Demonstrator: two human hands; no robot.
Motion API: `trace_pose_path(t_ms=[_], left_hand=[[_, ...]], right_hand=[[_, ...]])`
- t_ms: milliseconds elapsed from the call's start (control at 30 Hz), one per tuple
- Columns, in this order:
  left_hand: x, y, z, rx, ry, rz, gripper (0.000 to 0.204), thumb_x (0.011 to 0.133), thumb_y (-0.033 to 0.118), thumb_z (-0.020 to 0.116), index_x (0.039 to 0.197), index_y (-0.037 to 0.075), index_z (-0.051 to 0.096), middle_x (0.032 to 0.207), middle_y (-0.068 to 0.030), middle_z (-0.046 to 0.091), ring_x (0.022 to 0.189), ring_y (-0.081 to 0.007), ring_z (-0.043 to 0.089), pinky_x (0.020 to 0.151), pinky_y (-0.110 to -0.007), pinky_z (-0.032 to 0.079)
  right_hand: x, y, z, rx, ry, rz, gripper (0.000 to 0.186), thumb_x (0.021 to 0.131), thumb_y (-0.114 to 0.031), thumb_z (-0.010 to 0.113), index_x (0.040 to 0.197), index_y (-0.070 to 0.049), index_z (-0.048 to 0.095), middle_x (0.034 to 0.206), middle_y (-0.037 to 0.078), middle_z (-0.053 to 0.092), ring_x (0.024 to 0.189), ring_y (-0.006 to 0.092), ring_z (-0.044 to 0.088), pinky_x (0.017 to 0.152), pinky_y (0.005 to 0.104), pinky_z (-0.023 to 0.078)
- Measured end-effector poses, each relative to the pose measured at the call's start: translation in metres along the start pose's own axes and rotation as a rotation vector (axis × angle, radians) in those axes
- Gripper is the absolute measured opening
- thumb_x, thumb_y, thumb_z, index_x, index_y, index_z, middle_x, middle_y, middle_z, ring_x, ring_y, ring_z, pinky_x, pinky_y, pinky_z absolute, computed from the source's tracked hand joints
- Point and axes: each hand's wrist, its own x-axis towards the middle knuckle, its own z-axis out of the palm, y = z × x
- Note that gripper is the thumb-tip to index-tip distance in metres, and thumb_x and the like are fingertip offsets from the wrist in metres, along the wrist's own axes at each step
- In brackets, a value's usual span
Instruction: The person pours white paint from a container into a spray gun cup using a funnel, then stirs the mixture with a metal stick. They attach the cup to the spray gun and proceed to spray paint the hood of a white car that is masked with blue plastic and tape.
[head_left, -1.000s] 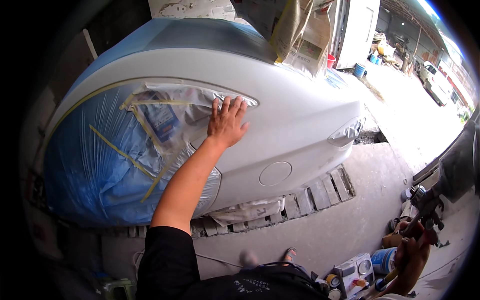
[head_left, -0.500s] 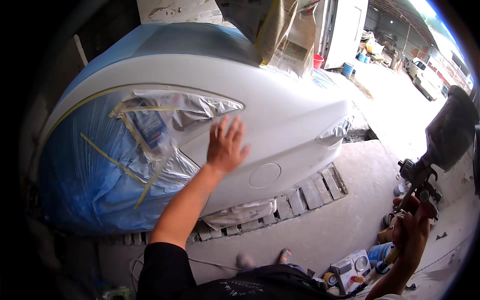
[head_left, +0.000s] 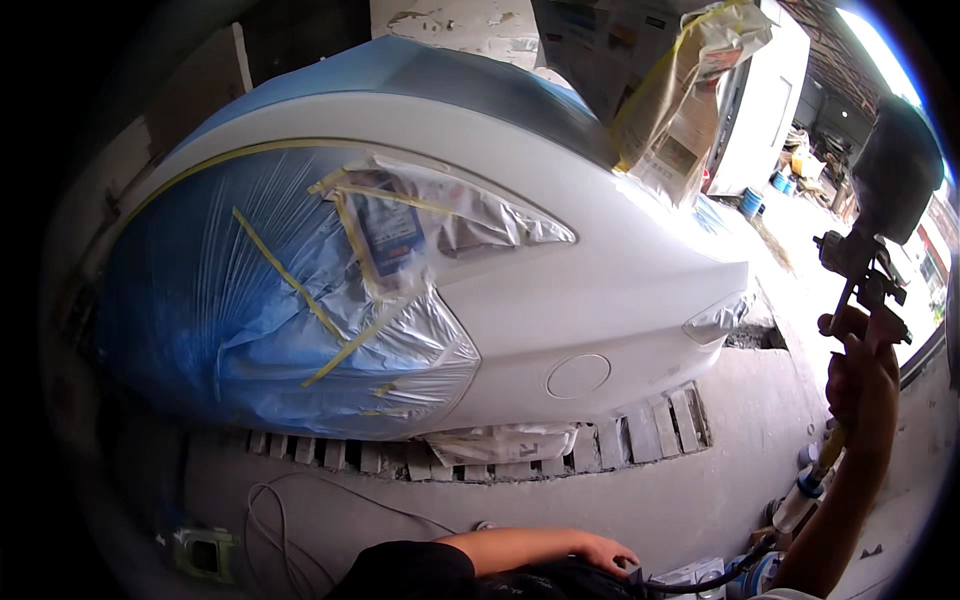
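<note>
My right hand [head_left: 862, 385] is closed round the handle of a spray gun [head_left: 868, 262], held up at the right with its dark cup on top. A hose with a pale cylindrical fitting [head_left: 797, 505] hangs beneath that hand. My left hand [head_left: 608, 553] lies low against the front of my body, fingers loosely stretched, with nothing visible in it. Ahead stands a white car body panel [head_left: 600, 290] with a round fuel flap [head_left: 578, 376]. Blue masking film [head_left: 270, 330], yellow tape and silvery plastic cover the wheel and window areas beside it.
Slatted floor grating [head_left: 640, 437] runs along the car's lower side. A loose hose [head_left: 285, 520] curls across the floor at lower left, near a green frame-like object [head_left: 203, 553]. Paper sheeting [head_left: 665, 130] hangs over the car's rear. Cans and boxes stand at lower right.
My left hand has come back from over the panel to my body. The spray gun has risen slightly in my right hand. The view has shifted, so the car sits farther right.
</note>
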Motion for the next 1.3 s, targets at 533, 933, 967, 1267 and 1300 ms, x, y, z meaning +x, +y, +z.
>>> trace_pose_path(t_ms=[533, 933, 967, 1267, 1300], left_hand=[[-0.187, -0.194, 0.052, 0.497, 0.710, -0.559, 0.025, 0.078, 0.033, 0.062, 0.089, 0.010, 0.061, 0.087, -0.0166, 0.064, 0.082, -0.0378, 0.061, 0.071, -0.047, 0.049], [-0.237, -0.144, 0.161, 0.099, 1.495, -0.729, 0.040, 0.075, 0.044, 0.066, 0.061, 0.007, 0.058, 0.062, -0.0161, 0.060, 0.065, -0.0359, 0.062, 0.056, -0.044, 0.046], [-0.238, -0.148, 0.165, 0.111, 1.531, -0.718, 0.041, 0.076, 0.044, 0.066, 0.060, 0.007, 0.057, 0.061, -0.0164, 0.059, 0.063, -0.0364, 0.061, 0.055, -0.044, 0.045], [-0.252, -0.159, 0.173, 0.097, 1.652, -0.650, 0.044, 0.076, 0.042, 0.066, 0.056, 0.006, 0.053, 0.056, -0.0181, 0.054, 0.057, -0.0385, 0.058, 0.049, -0.044, 0.041], [-0.253, -0.158, 0.171, 0.087, 1.651, -0.651, 0.044, 0.076, 0.042, 0.066, 0.056, 0.005, 0.053, 0.056, -0.0184, 0.054, 0.058, -0.0385, 0.058, 0.050, -0.044, 0.042]], right_hand=[[0.078, -0.017, 0.009, -0.092, -0.276, 0.084, 0.023, 0.087, -0.017, 0.054, 0.104, -0.002, 0.053, 0.059, -0.001, 0.049, 0.039, 0.0038, 0.038, 0.033, 0.0176, 0.030], [0.093, -0.015, 0.027, -0.114, -0.225, 0.126, 0.018, 0.089, -0.017, 0.054, 0.090, 0.000, 0.058, 0.056, -0.001, 0.049, 0.038, 0.0054, 0.042, 0.031, 0.0182, 0.029], [0.091, -0.019, 0.031, -0.178, -0.260, 0.138, 0.021, 0.089, -0.022, 0.055, 0.090, -0.001, 0.060, 0.057, -0.001, 0.050, 0.040, 0.0046, 0.042, 0.034, 0.0186, 0.033], [0.086, -0.048, 0.090, -0.139, -0.352, 0.002, 0.020, 0.089, -0.020, 0.057, 0.097, -0.002, 0.056, 0.066, 0.003, 0.058, 0.044, 0.0054, 0.046, 0.036, 0.0185, 0.037], [0.087, -0.053, 0.094, -0.086, -0.361, -0.014, 0.020, 0.088, -0.019, 0.058, 0.098, -0.001, 0.055, 0.068, 0.004, 0.059, 0.045, 0.0056, 0.047, 0.036, 0.0185, 0.037]])
